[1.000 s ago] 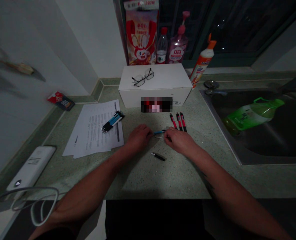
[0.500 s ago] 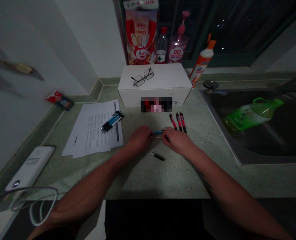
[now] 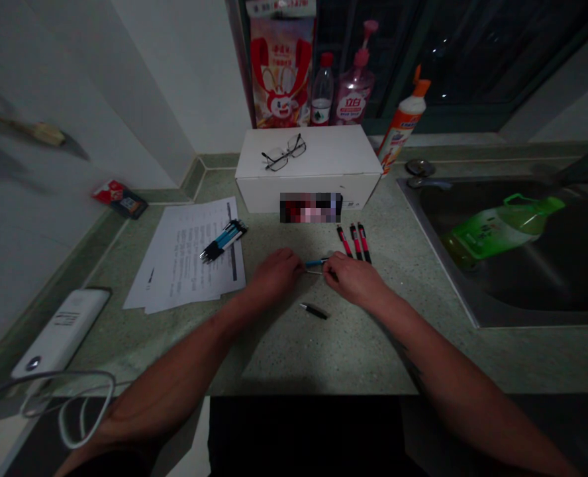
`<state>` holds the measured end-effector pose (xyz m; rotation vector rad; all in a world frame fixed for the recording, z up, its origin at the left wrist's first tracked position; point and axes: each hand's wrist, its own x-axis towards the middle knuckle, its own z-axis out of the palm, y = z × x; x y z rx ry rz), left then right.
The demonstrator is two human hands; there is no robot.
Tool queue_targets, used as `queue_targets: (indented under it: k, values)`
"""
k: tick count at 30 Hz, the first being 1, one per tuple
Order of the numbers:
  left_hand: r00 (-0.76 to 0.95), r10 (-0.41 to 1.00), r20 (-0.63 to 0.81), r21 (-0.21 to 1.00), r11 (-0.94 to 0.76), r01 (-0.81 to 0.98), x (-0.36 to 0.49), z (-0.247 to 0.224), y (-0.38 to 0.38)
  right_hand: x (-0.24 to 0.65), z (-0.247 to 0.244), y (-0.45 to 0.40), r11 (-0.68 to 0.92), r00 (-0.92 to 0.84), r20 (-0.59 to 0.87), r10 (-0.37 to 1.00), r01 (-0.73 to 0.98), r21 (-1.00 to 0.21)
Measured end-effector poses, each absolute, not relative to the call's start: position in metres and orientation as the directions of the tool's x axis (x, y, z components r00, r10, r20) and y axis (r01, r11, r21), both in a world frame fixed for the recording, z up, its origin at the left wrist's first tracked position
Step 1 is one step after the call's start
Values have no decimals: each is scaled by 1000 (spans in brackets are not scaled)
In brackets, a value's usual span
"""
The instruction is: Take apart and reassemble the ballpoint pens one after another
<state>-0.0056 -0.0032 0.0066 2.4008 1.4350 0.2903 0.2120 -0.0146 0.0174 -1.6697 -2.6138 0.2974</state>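
My left hand (image 3: pixel 283 270) and my right hand (image 3: pixel 349 275) face each other over the counter, fingers closed. Between them are a blue pen barrel (image 3: pixel 314 263) and a thin pale rod (image 3: pixel 314 272), probably a refill, with their ends at my fingertips. Nearer to me lies a short black pen part (image 3: pixel 314 311) with a silvery tip. Several blue and black pens (image 3: pixel 223 241) are bunched on printed sheets (image 3: pixel 175 255) to the left. Beyond my right hand lie three red and black pens (image 3: pixel 355 243).
A white box (image 3: pixel 308 159) with glasses (image 3: pixel 285 153) on top stands at the back, bottles behind it. The sink (image 3: pixel 517 278) at right holds a green bottle (image 3: pixel 505 228). A white device (image 3: pixel 63 331) and cable (image 3: pixel 88 374) are at left.
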Motion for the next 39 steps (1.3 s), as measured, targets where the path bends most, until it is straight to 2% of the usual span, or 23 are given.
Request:
queue_targets:
  k: [5,9,15,21,28,35,39]
  values:
    - [486,874,24,389,-456,801,-1,3,-6,208,15,-16,420,-436,-67,898,891,-172]
    - [471,881,30,423,-438,793,-1,-1,-5,209,12,-15,423,-442,-44,896,879,-220]
    - [432,900,52,526,-392,755,-5,-2,-1,214,13,-12,392,-383,84,920,883,-260]
    - [448,894,28,526,-394,753,-6,3,-3,212,9,-9,387,-396,-8,918,901,-197]
    - [445,896,11,528,-383,758,-7,4,-2,209,13,-10,386,-396,-40,917,910,-152]
    - [396,915,75,575,-364,732,-7,-2,-1,207,11,-13,423,-430,6,903,884,-199]
    - [378,920,100,629,-353,693,-7,-3,-2,207,8,-12,427,-432,43,901,862,-272]
